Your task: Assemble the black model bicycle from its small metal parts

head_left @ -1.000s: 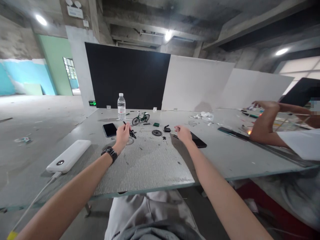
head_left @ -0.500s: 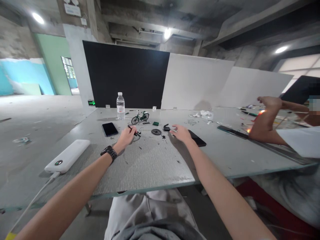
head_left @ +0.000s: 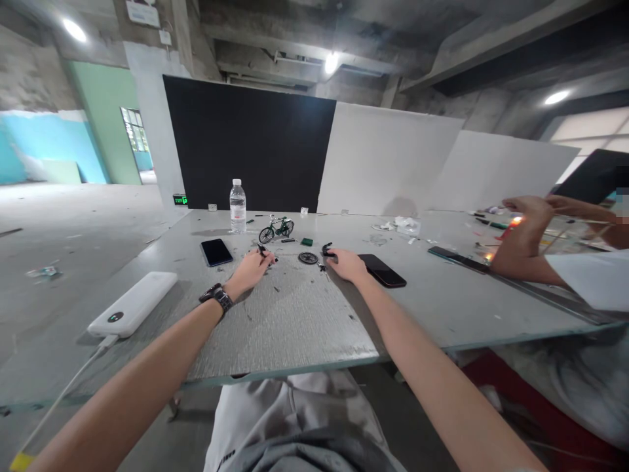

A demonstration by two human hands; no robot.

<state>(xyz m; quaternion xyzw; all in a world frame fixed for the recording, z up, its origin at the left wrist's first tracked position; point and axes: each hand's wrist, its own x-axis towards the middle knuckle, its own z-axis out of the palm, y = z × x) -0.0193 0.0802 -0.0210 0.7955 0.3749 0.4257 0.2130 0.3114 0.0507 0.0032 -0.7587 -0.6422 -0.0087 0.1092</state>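
- The loose wheel [head_left: 308, 258] lies flat on the gray surface [head_left: 295, 321], between the person's two hands.
- The left hand [head_left: 253, 267] is left of the wheel, its fingers pinched around a thin black part [head_left: 262, 249], mostly hidden by them.
- The right hand [head_left: 345, 265] is just right of the wheel, fingers bent over a small black piece [head_left: 327, 249] and touching it; whether they grip it, I cannot tell.
- A tiny metal bit [head_left: 322, 267] sits beside the wheel, near the right fingertips.
- Beyond the wheel are a green block [head_left: 306, 242] and, farther left, an upright toy bicycle [head_left: 276, 229].
- The clear bottle [head_left: 238, 207] stands capped, beyond the wheel and to its left; its fill level is hard to read.
- Crumpled clear plastic [head_left: 407, 225] lies beyond the wheel, well to its right.
- One phone [head_left: 216, 252] is left of the wheel, another phone [head_left: 384, 270] right of it; a white power bank [head_left: 135, 305] is at far left.
- From the wheel toward the person, open room with a few dark specks reaches the near edge [head_left: 304, 367].
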